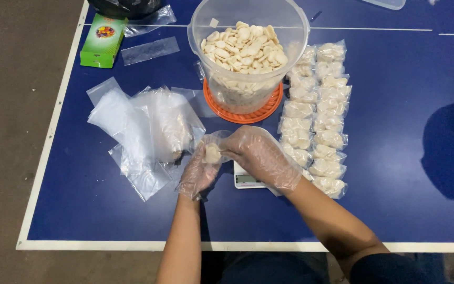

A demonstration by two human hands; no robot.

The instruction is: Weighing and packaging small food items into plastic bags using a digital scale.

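Both my hands wear thin clear plastic gloves. My left hand holds a small clear bag with pale round crackers in it. My right hand grips the top of the same bag from the right. Both hands hover above a small white digital scale, mostly hidden under my right hand. Just beyond stands a large clear plastic tub filled with pale crackers, set on its orange lid.
Two rows of several filled cracker bags lie right of the tub. A pile of empty clear bags lies to the left. A green box sits at the far left on the blue table, whose white edge runs near me.
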